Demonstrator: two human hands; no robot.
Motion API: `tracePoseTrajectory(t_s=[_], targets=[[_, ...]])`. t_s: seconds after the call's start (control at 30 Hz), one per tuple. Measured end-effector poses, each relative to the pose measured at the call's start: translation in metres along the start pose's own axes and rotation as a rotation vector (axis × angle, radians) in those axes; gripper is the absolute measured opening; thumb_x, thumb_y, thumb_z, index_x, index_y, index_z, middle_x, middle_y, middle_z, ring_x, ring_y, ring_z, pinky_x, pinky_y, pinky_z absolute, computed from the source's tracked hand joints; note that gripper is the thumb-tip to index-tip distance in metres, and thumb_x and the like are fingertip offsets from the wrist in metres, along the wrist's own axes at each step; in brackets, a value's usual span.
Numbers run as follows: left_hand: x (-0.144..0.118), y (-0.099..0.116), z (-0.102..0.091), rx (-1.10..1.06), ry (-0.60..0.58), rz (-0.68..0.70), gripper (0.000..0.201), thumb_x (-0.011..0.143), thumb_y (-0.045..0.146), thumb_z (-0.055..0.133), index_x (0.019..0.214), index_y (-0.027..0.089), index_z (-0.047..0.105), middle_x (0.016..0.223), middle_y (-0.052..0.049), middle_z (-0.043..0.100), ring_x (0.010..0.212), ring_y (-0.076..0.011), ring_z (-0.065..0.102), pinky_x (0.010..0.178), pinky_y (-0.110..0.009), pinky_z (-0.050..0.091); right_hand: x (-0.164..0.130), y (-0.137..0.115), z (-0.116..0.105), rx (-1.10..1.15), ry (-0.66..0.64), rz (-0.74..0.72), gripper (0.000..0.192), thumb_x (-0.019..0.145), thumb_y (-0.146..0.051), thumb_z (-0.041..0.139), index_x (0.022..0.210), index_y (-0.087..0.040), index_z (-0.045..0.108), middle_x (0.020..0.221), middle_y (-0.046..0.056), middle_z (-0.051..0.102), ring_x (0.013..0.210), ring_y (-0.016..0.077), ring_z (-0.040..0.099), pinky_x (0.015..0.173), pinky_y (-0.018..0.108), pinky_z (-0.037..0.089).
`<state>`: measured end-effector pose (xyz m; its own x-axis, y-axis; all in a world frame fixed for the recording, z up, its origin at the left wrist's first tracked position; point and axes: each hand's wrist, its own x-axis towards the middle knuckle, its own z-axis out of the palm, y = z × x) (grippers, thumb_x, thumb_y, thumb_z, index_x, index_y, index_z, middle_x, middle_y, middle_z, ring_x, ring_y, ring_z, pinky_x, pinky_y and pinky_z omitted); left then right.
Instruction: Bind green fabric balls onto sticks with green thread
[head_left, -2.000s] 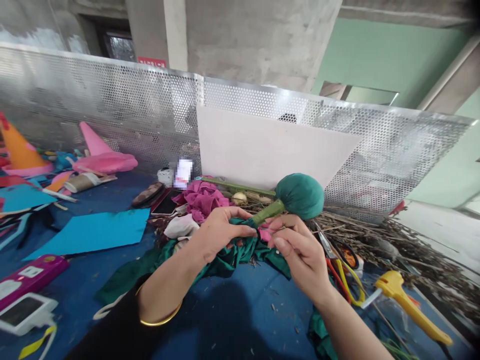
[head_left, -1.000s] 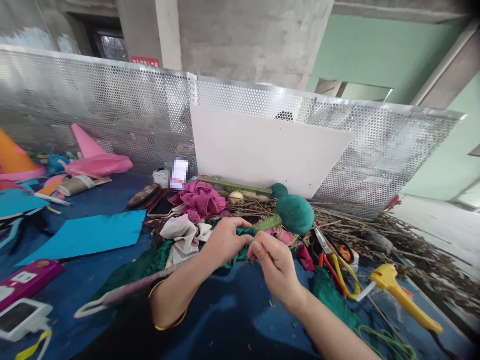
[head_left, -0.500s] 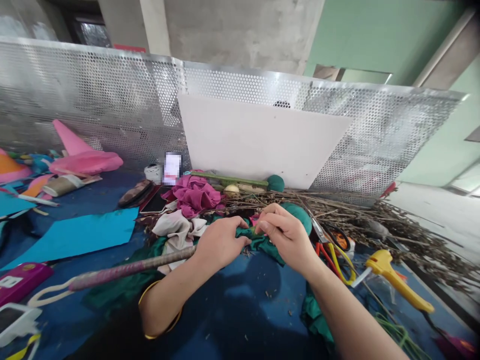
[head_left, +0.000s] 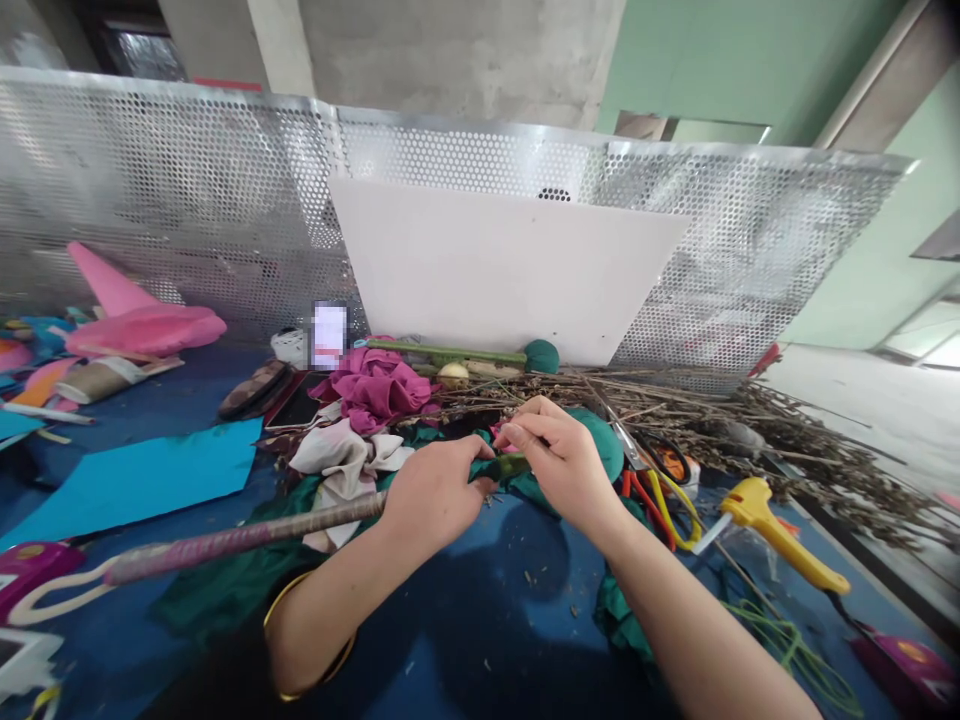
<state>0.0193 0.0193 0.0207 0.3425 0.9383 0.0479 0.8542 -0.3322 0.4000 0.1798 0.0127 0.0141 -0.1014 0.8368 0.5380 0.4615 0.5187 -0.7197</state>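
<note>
head view | left hand (head_left: 431, 492) is gripping the long pink-wrapped stick (head_left: 240, 540), fingers closed on it | right hand (head_left: 559, 455) is pinching its green-wrapped end (head_left: 511, 465), now covering the round teal fabric ball (head_left: 609, 445) at 3 o'clock, lowered since a second ago | work is staying over the crumpled dark green cloth (head_left: 225, 585).

Bright, even daylight; soft shadows fall beneath the arms, edges bow with wide-angle distortion, far corners blur.
</note>
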Motion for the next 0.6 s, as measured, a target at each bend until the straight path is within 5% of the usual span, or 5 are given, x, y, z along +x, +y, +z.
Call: tracePoseTrajectory(t_s=[0.27, 0.47, 0.6], targets=[[-0.005, 0.008, 0.002, 0.176, -0.010, 0.037, 0.028, 0.081, 0.027, 0.056, 0.108, 0.023, 0.063, 0.090, -0.010, 0.073, 0.086, -0.0316, 0.068, 0.068, -0.034, 0.044, 0.001, 0.003, 0.001, 0.008, 0.034, 0.072, 0.029, 0.090, -0.029, 0.055, 0.069, -0.020, 0.072, 0.076, 0.004, 0.058, 0.075, 0.0183, 0.059, 0.067, 0.031, 0.047], [0.002, -0.003, -0.006, -0.037, 0.021, 0.047, 0.017, 0.079, 0.028, 0.058, 0.094, 0.026, 0.066, 0.088, -0.003, 0.071, 0.084, -0.0246, 0.065, 0.063, -0.028, 0.039, 0.000, -0.003, -0.004, 0.297, -0.109, 0.099, 0.026, 0.092, -0.032, 0.052, 0.078, -0.020, 0.071, 0.092, 0.004, 0.063, 0.061, 0.0116, 0.060, 0.056, 0.026, 0.047], [0.006, -0.008, -0.008, -0.201, 0.011, 0.063, 0.012, 0.074, 0.026, 0.062, 0.085, 0.025, 0.067, 0.072, 0.002, 0.066, 0.066, -0.0180, 0.059, 0.055, -0.024, 0.033, -0.002, -0.011, -0.010, 0.286, -0.174, 0.134, 0.026, 0.093, -0.031, 0.051, 0.080, -0.019, 0.069, 0.070, 0.001, 0.064, 0.054, 0.0102, 0.057, 0.048, 0.022, 0.041]])
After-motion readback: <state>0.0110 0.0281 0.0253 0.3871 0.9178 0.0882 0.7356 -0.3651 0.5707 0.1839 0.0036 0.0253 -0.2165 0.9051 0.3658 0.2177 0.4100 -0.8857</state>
